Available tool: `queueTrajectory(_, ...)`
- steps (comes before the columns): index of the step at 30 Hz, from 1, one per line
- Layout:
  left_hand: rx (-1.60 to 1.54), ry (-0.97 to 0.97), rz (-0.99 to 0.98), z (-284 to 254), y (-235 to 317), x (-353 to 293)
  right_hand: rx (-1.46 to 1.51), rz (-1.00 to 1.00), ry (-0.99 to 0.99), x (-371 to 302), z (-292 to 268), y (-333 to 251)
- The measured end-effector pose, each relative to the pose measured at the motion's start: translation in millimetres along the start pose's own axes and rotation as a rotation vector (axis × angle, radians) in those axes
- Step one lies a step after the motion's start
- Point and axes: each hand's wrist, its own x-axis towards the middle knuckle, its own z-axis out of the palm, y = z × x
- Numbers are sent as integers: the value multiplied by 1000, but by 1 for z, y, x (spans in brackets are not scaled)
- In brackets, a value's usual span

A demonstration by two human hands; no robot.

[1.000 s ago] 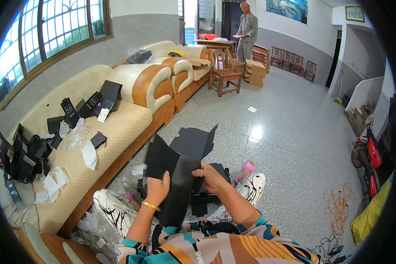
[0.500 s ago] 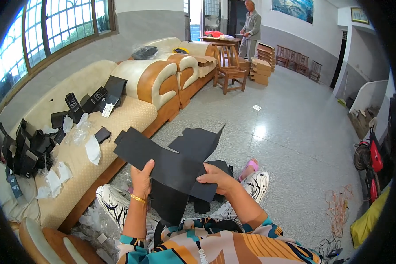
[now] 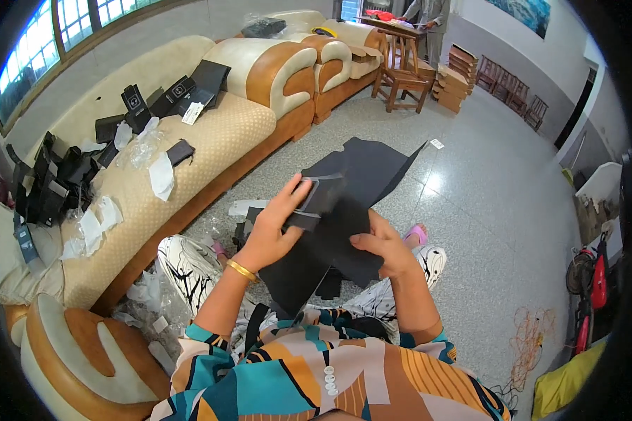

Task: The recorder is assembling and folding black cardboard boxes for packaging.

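Observation:
Over my lap I hold a flat, black cardboard sheet (image 3: 358, 168) with several flaps. My left hand (image 3: 274, 228) is closed on its left flap, which is bent up and over toward the middle and slightly blurred. At the sheet's right edge, my right hand (image 3: 386, 245) grips with the thumb on top; its other fingers are hidden beneath. One panel hangs down toward my shirt, and another stretches away to the far right. Below the sheet, between my legs, more black pieces (image 3: 328, 286) show in part.
On the cream sofa (image 3: 221, 144) to my left lie black boxes (image 3: 53, 182), white paper (image 3: 161, 175) and clear plastic. A wooden chair (image 3: 404, 74), stacked cartons (image 3: 453, 88) and a standing person (image 3: 432, 24) are farther off. Orange cord (image 3: 534, 344) lies on the floor at right.
My left hand has moved up and inward, folding the left flap over toward the middle of the sheet. The right hand still grips the right edge. The view has tilted downward.

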Motion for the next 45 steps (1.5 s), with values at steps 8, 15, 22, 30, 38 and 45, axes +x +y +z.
queueTrajectory(8, -864, 155, -534, -12, 7, 2, 50, -56, 82, -7, 0, -4)
queueTrajectory(15, -1097, 362, -752, -2, -16, 1, -126, -39, -9, 3, -14, 14)
queueTrajectory(22, -675, 358, -743, 4, -57, 15, -334, 89, -12, 25, -41, 73)
queueTrajectory(30, 94, 131, -475, -15, -55, 24, 981, -228, -149, 11, -70, 90)
queueTrajectory(38, 184, 221, -548, -2, -103, 6, 652, 304, 552, 22, -65, 70)
queueTrajectory(45, -337, 505, -505, -14, -46, -49, 763, 187, 665, 24, -83, 75)
